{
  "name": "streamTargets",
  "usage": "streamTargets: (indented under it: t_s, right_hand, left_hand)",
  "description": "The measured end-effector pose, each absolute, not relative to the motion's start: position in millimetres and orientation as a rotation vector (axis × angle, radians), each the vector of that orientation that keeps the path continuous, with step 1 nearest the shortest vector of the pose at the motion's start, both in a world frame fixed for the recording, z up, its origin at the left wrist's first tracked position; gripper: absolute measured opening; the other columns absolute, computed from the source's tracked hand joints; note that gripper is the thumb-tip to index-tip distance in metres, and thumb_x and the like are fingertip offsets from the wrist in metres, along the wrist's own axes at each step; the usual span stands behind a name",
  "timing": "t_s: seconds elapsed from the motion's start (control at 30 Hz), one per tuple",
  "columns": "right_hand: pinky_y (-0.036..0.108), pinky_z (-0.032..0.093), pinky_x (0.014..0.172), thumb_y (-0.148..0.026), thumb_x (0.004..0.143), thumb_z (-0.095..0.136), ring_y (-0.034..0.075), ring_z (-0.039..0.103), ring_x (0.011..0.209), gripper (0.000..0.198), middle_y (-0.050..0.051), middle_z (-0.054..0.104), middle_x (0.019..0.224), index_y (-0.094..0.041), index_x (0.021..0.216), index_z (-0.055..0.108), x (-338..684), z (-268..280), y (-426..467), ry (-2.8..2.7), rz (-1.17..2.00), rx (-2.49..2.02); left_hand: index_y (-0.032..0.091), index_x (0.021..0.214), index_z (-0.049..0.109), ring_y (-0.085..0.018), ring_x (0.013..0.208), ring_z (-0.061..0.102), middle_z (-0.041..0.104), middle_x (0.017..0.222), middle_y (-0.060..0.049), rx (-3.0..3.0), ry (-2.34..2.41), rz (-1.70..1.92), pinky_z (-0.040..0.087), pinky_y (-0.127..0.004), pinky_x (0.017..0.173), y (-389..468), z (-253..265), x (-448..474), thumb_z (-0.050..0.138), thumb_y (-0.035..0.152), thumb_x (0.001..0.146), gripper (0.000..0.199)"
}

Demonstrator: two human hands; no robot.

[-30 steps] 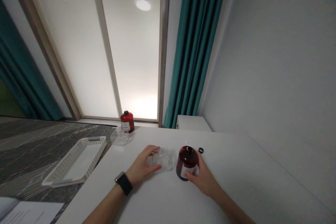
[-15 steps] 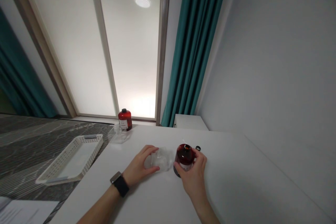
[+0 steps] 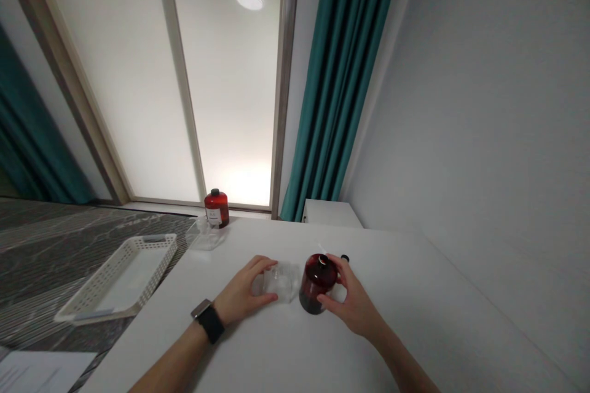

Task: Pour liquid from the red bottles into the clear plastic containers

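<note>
A dark red-brown bottle (image 3: 316, 285) with an uncapped neck stands upright on the white table. Around its right side are the thumb and fingers of my right hand (image 3: 350, 301). My left hand (image 3: 246, 295), with a watch on the wrist, grips a small clear container (image 3: 282, 282) between thumb and fingers; its details are hard to make out. Just behind my right fingers lies a small black cap (image 3: 345, 258), partly hidden.
At the table's far left corner stands a second red-brown bottle (image 3: 216, 209) with a black cap, beside a clear plastic tray (image 3: 203, 241). A white perforated basket (image 3: 90, 291) lies to the left. Printed paper (image 3: 41, 371) shows at the lower left, and a white cabinet (image 3: 332, 214) stands beyond the table.
My right hand has shifted round to the bottle's right side, and the bottle's white label no longer shows. My left hand stays on the clear container.
</note>
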State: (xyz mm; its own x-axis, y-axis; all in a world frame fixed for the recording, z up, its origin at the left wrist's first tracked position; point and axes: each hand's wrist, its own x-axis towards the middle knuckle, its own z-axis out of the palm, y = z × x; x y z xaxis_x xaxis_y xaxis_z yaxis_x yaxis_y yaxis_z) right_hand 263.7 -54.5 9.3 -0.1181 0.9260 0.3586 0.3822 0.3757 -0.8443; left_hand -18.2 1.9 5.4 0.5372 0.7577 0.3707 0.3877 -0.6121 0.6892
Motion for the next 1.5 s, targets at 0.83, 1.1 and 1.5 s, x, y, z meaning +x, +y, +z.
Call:
streamTargets:
  t_s: [0.83,1.1,1.5]
  right_hand:
    - [0.043,0.05,0.097,-0.016,0.078,0.064,0.027,0.055,0.12,0.079,0.01,0.044,0.145,-0.029,0.147,0.028,248.6,-11.5,-86.5,-1.678,0.538,-1.244]
    - [0.046,0.048,0.099,-0.025,0.068,0.075,0.028,0.057,0.115,0.076,0.013,0.051,0.13,-0.022,0.133,0.036,208.1,-18.9,-70.6,-1.306,0.517,-1.273]
    - [0.046,0.045,0.102,-0.034,0.072,0.072,0.029,0.05,0.122,0.072,0.014,0.045,0.135,-0.021,0.134,0.037,193.1,-15.4,-60.7,-1.177,0.428,-1.283]
  left_hand:
    - [0.025,0.129,0.049,-0.025,0.115,0.054,0.053,0.125,-0.008,2.26,0.876,0.848,0.046,-0.042,0.101,3.7,9.0,-20.3,0.071,0.02,0.078,0.056]
    - [0.025,0.129,0.047,-0.024,0.109,0.057,0.056,0.121,-0.007,2.255,0.86,0.887,0.048,-0.04,0.097,2.7,2.7,-18.8,0.07,0.022,0.08,0.055]
    - [0.024,0.129,0.046,-0.024,0.111,0.054,0.054,0.122,-0.008,2.221,0.858,0.862,0.046,-0.042,0.099,0.4,4.9,-17.5,0.07,0.022,0.081,0.054]
